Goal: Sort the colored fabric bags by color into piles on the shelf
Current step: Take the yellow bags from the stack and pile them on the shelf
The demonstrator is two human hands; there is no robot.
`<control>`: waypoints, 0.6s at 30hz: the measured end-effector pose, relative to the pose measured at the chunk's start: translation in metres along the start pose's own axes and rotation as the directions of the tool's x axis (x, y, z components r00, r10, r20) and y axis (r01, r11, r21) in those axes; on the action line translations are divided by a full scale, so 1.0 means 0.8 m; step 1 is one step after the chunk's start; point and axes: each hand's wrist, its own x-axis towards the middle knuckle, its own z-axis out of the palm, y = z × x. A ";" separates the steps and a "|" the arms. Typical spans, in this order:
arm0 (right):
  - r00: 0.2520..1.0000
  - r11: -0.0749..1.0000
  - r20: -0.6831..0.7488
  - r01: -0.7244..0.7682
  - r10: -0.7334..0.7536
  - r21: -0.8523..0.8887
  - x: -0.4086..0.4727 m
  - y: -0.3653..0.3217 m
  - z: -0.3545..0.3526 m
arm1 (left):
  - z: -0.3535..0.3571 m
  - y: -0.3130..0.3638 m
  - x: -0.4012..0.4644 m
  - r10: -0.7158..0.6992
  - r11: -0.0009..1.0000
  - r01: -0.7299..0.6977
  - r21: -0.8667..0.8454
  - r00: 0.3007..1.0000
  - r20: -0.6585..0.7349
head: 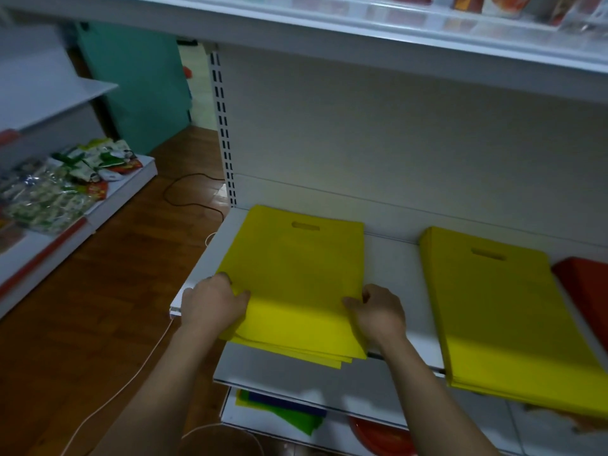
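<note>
Both hands, left and right, grip the left yellow pile on the shelf

Two yellow bag piles, red bag at right; white shelf; green/blue bags below; brown wood floor.

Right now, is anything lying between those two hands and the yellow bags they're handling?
Nothing visible. The left hand and right hand already grip the near corners of the yellow stack directly. It lies on the white shelf, apart from the second yellow pile to its right.
</note>
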 end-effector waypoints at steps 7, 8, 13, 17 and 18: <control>0.880 0.956 -0.384 0.219 -0.280 -0.196 -0.018 0.029 -0.026 | 0.002 0.042 -0.008 0.156 0.975 -0.164 -0.148 0.986 -0.066; 0.843 0.949 -0.442 0.243 -0.308 -0.199 -0.021 0.039 -0.035 | 0.004 0.051 -0.013 0.181 0.969 -0.194 -0.156 0.979 -0.091; 0.736 0.945 -0.593 0.227 -0.326 -0.237 -0.020 0.107 -0.103 | 0.016 0.129 -0.053 0.289 0.921 -0.328 -0.208 0.937 -0.196; 0.740 0.956 -0.610 0.162 -0.282 -0.245 -0.014 0.181 -0.160 | 0.042 0.208 -0.078 0.392 0.888 -0.425 -0.175 0.899 -0.195; 0.760 0.966 -0.603 0.128 -0.242 -0.227 -0.011 0.204 -0.173 | 0.051 0.230 -0.084 0.413 0.882 -0.443 -0.163 0.891 -0.185</control>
